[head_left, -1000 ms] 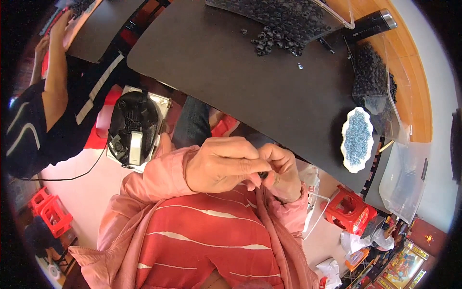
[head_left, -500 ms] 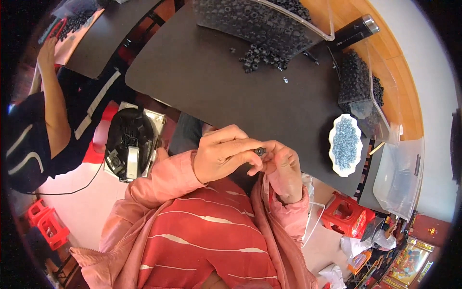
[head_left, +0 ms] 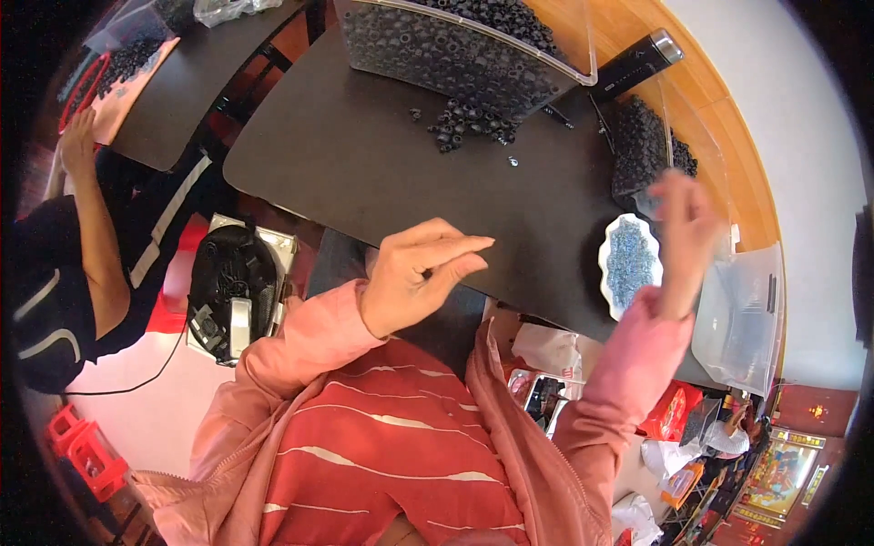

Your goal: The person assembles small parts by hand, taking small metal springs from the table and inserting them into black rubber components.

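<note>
Above the near edge of the dark table, my left hand point(head_left: 421, 276) has its thumb and index finger stretched out with a gap between them, and no part shows between the tips. My right hand point(head_left: 685, 223) is smeared by motion over the right side, beside a clear bin point(head_left: 641, 150) heaped with small black parts. Whether its fingers hold anything is unclear. Just left of my right forearm sits a white scalloped dish point(head_left: 606, 289) filled with tiny bluish clear pieces. A loose pile of black ring-shaped parts point(head_left: 473, 125) lies on the far table.
A large clear bin point(head_left: 437, 64) of black parts stands at the back. Behind the right bin lies a black bottle point(head_left: 637, 64). An upright clear container point(head_left: 739, 318) is at the right edge. On the left, a co-worker's arm point(head_left: 100, 218) reaches to another table.
My hands were together holding a small dark part; now they are apart. My right hand has swung right to the bin, and the part is no longer visible.
</note>
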The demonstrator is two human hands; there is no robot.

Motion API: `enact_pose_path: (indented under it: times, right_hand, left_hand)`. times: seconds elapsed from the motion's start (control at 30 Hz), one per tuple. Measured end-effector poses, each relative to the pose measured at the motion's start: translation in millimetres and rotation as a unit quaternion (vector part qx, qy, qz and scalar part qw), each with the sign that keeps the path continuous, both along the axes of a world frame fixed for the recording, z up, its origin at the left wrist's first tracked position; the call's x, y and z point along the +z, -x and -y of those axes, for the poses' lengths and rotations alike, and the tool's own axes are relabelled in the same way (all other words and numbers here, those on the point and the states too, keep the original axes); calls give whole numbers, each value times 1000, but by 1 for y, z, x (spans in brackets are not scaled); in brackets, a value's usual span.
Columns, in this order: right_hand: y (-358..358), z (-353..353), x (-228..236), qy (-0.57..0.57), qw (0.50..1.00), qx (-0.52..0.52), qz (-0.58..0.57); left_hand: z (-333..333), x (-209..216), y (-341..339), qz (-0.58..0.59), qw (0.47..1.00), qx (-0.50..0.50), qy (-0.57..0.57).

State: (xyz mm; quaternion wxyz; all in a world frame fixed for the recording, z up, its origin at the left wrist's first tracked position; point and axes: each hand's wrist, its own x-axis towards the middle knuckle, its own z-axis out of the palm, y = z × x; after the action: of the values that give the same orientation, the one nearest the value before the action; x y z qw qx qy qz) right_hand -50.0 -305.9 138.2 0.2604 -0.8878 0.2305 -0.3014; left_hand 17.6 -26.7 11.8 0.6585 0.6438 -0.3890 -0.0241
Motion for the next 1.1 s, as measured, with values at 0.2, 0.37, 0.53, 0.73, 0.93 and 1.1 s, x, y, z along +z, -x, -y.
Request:
enact_pose_path:
  times: [0.2,0.37,0.53,0.73,0.93,1.1]
  right_hand:
    - [-24,54,19,192,950,-181,-165]
    - [-65,-11,-44,120,981,87,-122]
    - [-83,-37,-92,41,978,137,-155]
    - [-99,-41,-104,73,981,153,-88]
    - [-105,-58,-108,99,974,194,-62]
    - [-113,-69,-113,124,966,221,-51]
  left_hand:
    - [-5,-8,-4,-66,997,38,-10]
    - [-11,-10,-2,-107,993,35,-36]
    - [-9,-14,-2,-97,995,30,0]
    - [-16,-9,-4,-97,994,21,-41]
    - [-16,-10,-3,-96,994,23,-42]
    - [-12,-12,-4,-85,996,34,-19]
